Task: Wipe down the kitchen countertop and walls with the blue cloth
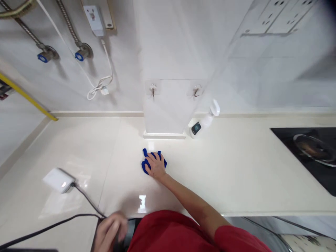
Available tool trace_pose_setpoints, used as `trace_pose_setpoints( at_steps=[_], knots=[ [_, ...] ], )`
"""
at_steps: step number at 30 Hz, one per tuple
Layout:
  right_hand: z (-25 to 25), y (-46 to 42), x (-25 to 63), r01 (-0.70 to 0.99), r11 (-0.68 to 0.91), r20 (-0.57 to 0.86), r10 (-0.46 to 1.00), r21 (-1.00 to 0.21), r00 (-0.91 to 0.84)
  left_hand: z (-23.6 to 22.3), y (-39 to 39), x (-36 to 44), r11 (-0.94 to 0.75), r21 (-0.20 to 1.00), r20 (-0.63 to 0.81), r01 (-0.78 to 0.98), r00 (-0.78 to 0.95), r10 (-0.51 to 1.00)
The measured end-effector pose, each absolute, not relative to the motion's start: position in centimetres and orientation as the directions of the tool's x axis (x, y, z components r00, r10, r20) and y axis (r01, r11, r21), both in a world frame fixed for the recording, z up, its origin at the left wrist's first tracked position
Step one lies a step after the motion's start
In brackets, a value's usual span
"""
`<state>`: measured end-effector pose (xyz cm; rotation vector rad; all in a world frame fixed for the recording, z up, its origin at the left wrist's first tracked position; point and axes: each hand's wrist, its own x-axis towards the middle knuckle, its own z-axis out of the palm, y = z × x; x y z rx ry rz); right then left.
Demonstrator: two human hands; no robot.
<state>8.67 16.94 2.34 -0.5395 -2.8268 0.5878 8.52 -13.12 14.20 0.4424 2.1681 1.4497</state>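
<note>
My right hand (pixel 156 167) presses down on a crumpled blue cloth (pixel 146 168) on the white countertop (pixel 223 175). Its fingers are bent over the cloth, which pokes out around them. Down at the counter's front edge, my left hand (pixel 111 229) is blurred, with the fingers curled in. Whatever it may hold is hidden. A black cable (pixel 88 201) passes close by that hand and leads to a white box-shaped device (pixel 60 180) lying on the counter to the left.
A white spray bottle (pixel 206 120) is beside the wall pillar (pixel 168 112), which carries two hooks. To the right lies a black cooktop (pixel 315 150) with a round glass lid or pan. Blue-handled valves (pixel 82 52) and a white cord (pixel 101 85) are on the back wall.
</note>
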Motion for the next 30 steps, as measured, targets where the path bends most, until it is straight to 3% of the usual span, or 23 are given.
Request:
trace_pose_setpoints(
  at_steps=[2, 5, 11, 15, 19, 23, 30],
  knots=[
    [2.2, 17.4, 10.6, 0.236, 0.879, 0.133, 0.315, -0.415, -0.94, 12.1, -8.7, 7.1, 0.385, 0.923, -0.263, -0.016, -0.757, 0.598],
    [1.7, 19.0, 15.7, 0.196, 0.899, 0.166, 0.279, -0.392, -0.946, 8.3, -4.4, 4.7, 0.477, 0.831, -0.051, 0.287, -0.815, 0.578],
    [0.2, 25.2, 28.6, 0.555, 0.788, 0.213, 0.61, -0.266, -0.763, 1.6, -5.6, 2.5, 0.572, 0.731, 0.044, 0.373, -0.861, 0.506],
    [-0.2, 27.7, 31.8, 0.836, 0.52, 0.231, 0.847, -0.173, -0.479, -0.4, -6.6, 2.4, 0.446, 0.646, 0.307, 0.619, -0.746, 0.59],
    [-0.3, 27.9, 28.1, 0.951, 0.281, 0.226, 0.942, -0.132, -0.247, -1.1, -6.4, 2.3, 0.395, 0.568, 0.434, 0.722, -0.67, 0.602],
    [1.0, 28.6, 21.0, 0.927, 0.346, 0.172, 0.931, -0.142, -0.321, -1.3, -6.2, 2.3, 0.407, 0.575, 0.422, 0.709, -0.684, 0.595],
    [3.0, 27.3, 6.9, 0.874, 0.445, 0.089, 0.895, -0.196, -0.436, -1.8, -6.3, 2.4, 0.505, 0.677, 0.218, 0.535, -0.801, 0.557]
  ],
)
